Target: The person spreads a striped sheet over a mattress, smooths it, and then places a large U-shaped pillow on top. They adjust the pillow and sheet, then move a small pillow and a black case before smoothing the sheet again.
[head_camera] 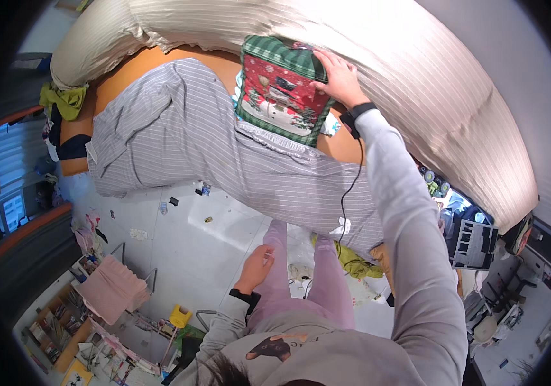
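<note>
My right hand (339,79) rests on the upper right corner of a square throw pillow (282,91), red with a snowman and a green plaid border. Whether its fingers grip the fabric cannot be told. Beneath and around the pillow lie a grey striped sheet (183,130) with a white ruffled edge, and the orange surface of a couch (133,72). My left hand (255,268) hangs in front of my left thigh, holding nothing, with its fingers loosely curled. Both wrists wear black bands; a black cable (344,198) runs down from the right one.
A long beige striped cushion (415,72) curves behind the couch. Small litter dots the white floor (183,251). Olive green cloth (360,260) lies by my feet. A pink cloth (113,289) hangs over a frame at lower left. Boxes and a toy vehicle (434,183) stand at right.
</note>
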Tool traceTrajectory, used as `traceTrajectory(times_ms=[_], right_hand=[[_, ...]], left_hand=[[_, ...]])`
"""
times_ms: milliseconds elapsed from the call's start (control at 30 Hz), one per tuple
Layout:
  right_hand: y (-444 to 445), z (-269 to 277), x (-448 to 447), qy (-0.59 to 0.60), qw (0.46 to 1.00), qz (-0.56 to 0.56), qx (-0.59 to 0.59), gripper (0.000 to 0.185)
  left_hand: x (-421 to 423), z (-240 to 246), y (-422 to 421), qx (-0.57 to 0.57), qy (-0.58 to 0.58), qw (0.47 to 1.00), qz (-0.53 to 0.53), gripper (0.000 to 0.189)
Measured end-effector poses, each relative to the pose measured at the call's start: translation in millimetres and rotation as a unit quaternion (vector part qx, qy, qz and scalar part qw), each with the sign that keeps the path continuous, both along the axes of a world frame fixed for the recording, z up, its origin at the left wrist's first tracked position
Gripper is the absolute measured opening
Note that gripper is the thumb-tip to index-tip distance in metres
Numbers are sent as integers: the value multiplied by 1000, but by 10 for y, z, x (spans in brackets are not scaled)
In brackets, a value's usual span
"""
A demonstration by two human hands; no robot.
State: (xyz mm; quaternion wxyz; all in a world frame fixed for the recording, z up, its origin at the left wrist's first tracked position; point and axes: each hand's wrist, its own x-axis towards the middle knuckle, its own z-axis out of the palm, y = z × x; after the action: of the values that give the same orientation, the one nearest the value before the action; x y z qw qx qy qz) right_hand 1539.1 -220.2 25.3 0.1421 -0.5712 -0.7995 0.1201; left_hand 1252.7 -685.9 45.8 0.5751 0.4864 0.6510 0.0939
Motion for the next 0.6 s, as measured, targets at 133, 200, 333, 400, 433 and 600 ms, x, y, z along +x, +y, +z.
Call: traceTrajectory(times_ms=[133, 200, 333, 400, 433, 600], right_hand=[[-51, -299, -539, -153, 985, -3, -86, 88], [-261, -437, -784, -189, 977, 22, -97, 71], [-967, -579, -1084, -186, 973, 123, -53, 16], [-1328, -561, -1170, -147, 981, 128, 14, 7], [-1487, -524, -1175, -121, 983, 135, 40, 5], [-2126, -293, -1374, -96, 982, 165, -11, 6]], left_hand=[[-519, 73, 15, -20, 25, 999, 40, 24], [-710, 86, 46, -20, 30, 998, 50, 26], [-971, 114, 188, 53, 40, 998, -10, 27], [-1035, 129, 353, 98, 40, 994, -34, 28], [-1055, 146, 465, 136, 32, 989, -42, 29], [-1062, 289, 1361, 274, 99, 956, -39, 84]])
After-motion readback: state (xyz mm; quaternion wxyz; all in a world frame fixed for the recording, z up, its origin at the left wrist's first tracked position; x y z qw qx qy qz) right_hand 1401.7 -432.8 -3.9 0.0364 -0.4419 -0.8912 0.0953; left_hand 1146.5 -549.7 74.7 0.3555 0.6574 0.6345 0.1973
